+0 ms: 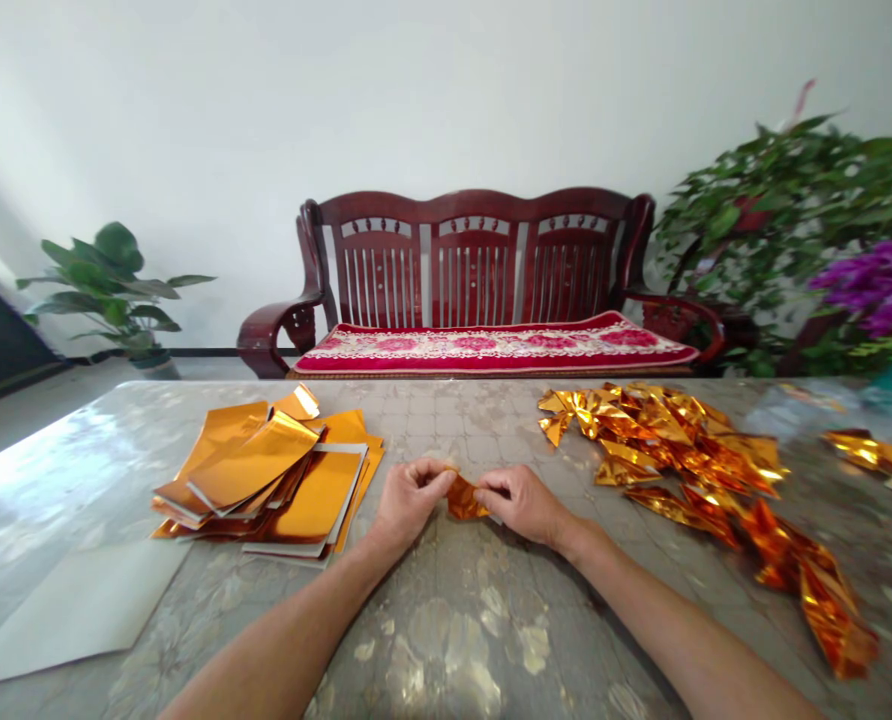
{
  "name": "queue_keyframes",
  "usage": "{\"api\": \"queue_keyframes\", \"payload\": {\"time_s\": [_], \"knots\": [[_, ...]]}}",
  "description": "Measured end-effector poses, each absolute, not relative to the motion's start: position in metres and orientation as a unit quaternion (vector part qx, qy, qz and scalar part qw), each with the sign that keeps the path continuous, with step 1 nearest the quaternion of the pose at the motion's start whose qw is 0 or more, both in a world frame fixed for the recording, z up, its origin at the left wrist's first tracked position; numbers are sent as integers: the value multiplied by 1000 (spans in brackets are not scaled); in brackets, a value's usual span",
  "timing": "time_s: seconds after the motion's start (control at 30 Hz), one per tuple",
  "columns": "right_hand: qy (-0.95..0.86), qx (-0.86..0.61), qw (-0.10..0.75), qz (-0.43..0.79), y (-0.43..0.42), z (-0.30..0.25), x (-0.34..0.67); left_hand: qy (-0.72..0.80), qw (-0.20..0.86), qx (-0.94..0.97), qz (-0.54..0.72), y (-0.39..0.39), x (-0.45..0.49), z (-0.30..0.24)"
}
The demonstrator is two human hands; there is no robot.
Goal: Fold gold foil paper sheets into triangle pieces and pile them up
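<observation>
Between my two hands, just above the patterned tabletop, is a small piece of folded gold foil paper point(464, 499). My left hand point(414, 497) pinches its left end between thumb and forefinger. At the opposite end, the thumb and curled fingers of my right hand point(522, 503) grip it. Left of my hands lies an uneven stack of gold foil paper sheets point(318, 495), some showing pale undersides. A heap of folded gold foil pieces point(663, 440) spreads over the table's right side, trailing toward the near right.
A pale sheet point(78, 610) lies at the table's point(446, 630) left. Clear plastic point(802, 408) sits at the far right, near another gold piece point(877, 455). Beyond the table stands a dark red wooden bench point(472, 260), with potted plants point(120, 285) on both sides and purple flowers point(877, 285).
</observation>
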State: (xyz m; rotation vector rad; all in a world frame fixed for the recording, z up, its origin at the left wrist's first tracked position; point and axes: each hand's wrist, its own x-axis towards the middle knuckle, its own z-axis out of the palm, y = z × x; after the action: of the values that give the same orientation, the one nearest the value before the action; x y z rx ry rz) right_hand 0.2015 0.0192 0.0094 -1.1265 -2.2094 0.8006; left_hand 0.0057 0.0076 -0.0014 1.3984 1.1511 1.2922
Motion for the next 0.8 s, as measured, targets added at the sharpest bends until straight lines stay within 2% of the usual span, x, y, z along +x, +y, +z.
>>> {"api": "queue_keyframes", "payload": {"time_s": [0.23, 0.4, 0.67, 0.8], "knots": [[-811, -409, 283, 307, 20, 11, 201, 448, 485, 571, 489, 7, 4, 3], [-764, -426, 338, 348, 21, 10, 200, 476, 439, 579, 495, 5, 5, 4], [-760, -468, 336, 302, 25, 3, 202, 478, 385, 604, 509, 4, 5, -1], [-741, -448, 358, 349, 25, 6, 201, 482, 378, 603, 511, 3, 5, 0]]}}
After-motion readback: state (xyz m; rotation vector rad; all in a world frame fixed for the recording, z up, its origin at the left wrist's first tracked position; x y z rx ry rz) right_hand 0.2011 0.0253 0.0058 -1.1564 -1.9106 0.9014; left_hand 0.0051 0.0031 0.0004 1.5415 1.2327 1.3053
